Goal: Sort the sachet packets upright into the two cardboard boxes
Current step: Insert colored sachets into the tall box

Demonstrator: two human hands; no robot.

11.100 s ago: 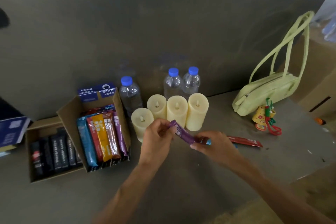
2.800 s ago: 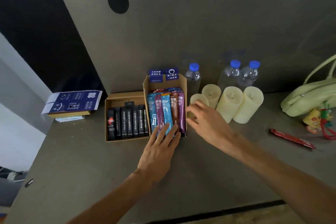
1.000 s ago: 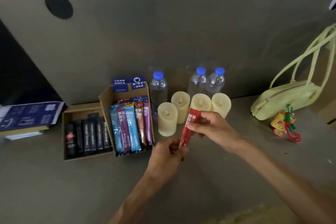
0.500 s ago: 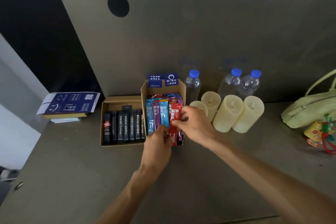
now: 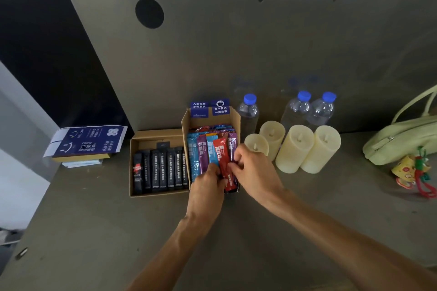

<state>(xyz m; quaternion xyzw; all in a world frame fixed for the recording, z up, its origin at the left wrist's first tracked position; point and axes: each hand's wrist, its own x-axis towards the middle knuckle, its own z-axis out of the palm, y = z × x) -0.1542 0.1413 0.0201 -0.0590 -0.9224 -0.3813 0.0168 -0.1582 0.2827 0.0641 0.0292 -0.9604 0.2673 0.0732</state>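
Two open brown cardboard boxes sit side by side toward the back of the grey counter [image 5: 94,231], touching each other. Left of them, near the counter's left edge, lies a dark blue printed carton [image 5: 86,142] on a small stack of paper. The low left-hand box [image 5: 156,134] holds a single row of seven slim black sachets [image 5: 160,170], the leftmost one with a red mark. The taller right-hand box [image 5: 234,118], with blue labels on its back flap, is packed with glossy coloured sachets [image 5: 201,151]; the front row reads blue, purple, light blue, red and purple, with more tops showing behind. A red sachet with white lettering [image 5: 223,160] slants in that front row, its lower end sticking out at the box's front. The left hand [image 5: 207,188] has its fingertips pressed against the packets at the box's front, touching the red one's left edge, and the right hand [image 5: 254,170] pinches the red sachet's right edge between thumb and fingers. Just right of the box stand four cream pillar candles [image 5: 295,149] and, behind them against the wall, three clear water bottles with blue caps [image 5: 296,111]. Toward the counter's right edge rests a pale green handbag [image 5: 402,142] with a yellow-and-red charm [image 5: 411,172]. Bare counter stretches wide along the front edge around both forearms.
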